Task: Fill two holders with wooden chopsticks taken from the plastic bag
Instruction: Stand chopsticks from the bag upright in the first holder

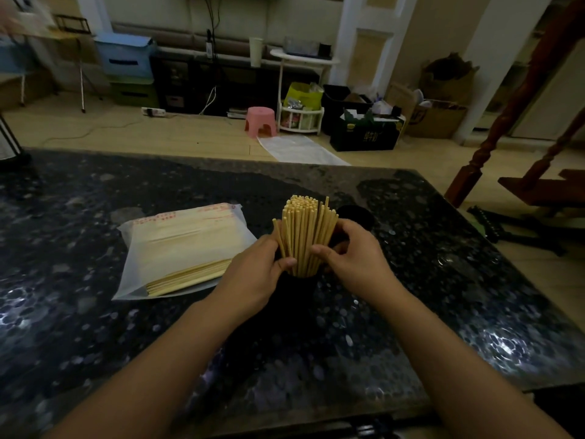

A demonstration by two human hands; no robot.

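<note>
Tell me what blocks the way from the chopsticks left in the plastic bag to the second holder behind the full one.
The near holder, packed with a bundle of chopsticks and gripped by the left hand and right hand, stands between the plastic bag and the second holder. Nothing else visible does.

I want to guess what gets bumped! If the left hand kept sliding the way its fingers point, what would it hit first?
The left hand points right and slightly away, so it would press straight into the bundle of chopsticks it already touches. Behind them waits the right hand.
</note>
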